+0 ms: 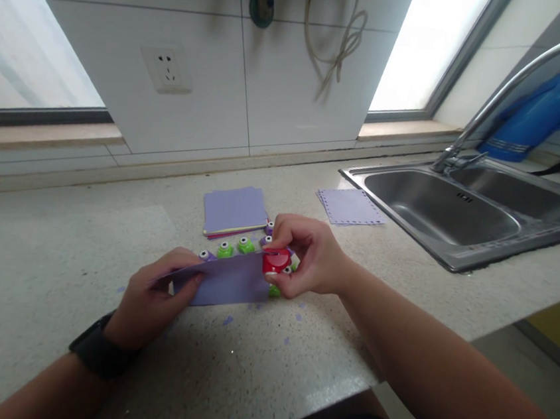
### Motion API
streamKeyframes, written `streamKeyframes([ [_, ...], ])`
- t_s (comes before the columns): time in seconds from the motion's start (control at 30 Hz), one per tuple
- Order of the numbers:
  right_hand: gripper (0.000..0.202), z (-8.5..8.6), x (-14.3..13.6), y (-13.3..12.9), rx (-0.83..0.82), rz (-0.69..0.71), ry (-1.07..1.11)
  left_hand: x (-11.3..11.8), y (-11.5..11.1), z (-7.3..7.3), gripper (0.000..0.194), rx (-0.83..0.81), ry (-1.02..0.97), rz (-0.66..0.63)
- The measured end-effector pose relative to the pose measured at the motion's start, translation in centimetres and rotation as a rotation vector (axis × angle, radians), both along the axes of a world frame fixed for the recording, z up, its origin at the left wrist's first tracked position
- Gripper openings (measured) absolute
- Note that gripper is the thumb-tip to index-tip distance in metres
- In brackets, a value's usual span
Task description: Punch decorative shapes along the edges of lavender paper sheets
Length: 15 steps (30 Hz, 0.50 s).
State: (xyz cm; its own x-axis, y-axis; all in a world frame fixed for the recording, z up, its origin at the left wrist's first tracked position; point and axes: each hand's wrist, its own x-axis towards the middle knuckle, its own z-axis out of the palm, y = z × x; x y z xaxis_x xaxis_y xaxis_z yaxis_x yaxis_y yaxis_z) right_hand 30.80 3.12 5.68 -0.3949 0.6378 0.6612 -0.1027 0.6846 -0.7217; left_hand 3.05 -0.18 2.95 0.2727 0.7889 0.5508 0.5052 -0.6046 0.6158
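Note:
My left hand pinches the left end of a sheet of purple paper, which is held tilted above the counter. At the sheet's right edge, a red craft punch sits between the thumb and fingers of my right hand. The paper's edge appears to meet the punch's slot. Behind the sheet stand several small green and purple craft punches, partly hidden by the paper and my right hand. Small purple paper scraps lie in front of the sheet.
A stack of coloured paper, purple on top, lies behind the punches. To its right are purple sheets with punched edges, close to the steel sink and its tap. A blue jug-like container stands behind the sink.

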Motion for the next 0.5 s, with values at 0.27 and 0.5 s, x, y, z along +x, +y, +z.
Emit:
streamKeyframes([
  [0.27,0.025,-0.08,0.17,-0.08,0.070,-0.028,-0.009,-0.50,0.22,-0.43,0.016,-0.011,0.009,-0.075],
  [0.5,0.028,0.17,0.34,0.07,-0.052,0.015,-0.027,-0.34,0.09,-0.75,0.011,-0.046,-0.055,0.016],
])
